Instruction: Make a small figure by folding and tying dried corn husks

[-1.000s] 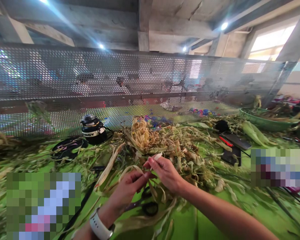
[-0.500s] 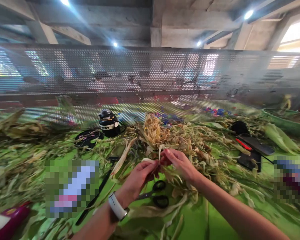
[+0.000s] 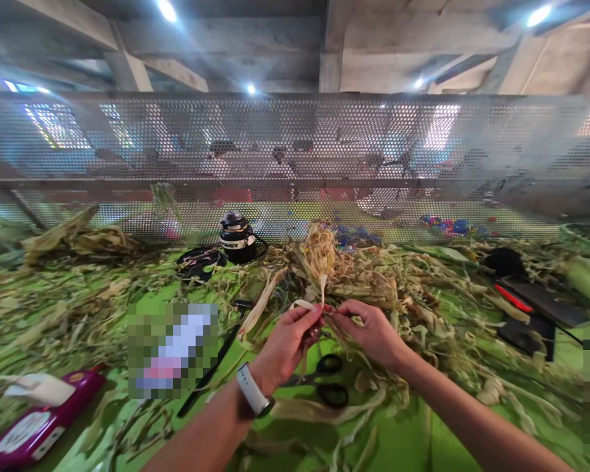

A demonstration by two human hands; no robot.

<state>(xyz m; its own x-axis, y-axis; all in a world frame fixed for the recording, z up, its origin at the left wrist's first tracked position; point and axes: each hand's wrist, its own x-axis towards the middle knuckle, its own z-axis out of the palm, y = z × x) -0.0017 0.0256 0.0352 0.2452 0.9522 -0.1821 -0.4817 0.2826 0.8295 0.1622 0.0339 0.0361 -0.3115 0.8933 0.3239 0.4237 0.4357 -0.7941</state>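
Both hands meet low over the middle of the green table. My left hand, with a white-banded watch on its wrist, pinches a pale corn husk strip between thumb and fingers. My right hand closes its thumb and fingertips on the same piece, close beside the left fingertips. The strip's narrow end stands up above the fingers, and another pale loop bends out to the left. What lies inside the fingers is partly hidden. Black-handled scissors rest below the hands. Just beyond is a bundle of dried husk.
Loose husks litter the table. A black jar-like container stands behind left; a purple power strip lies front left. Dark phone-like objects lie right. A perforated metal screen crosses the back, with people beyond it.
The camera view has swung left, so the scene sits further right. My right hand has come lower beside the left fingertips, and the husk strip's upright end now shows above them.
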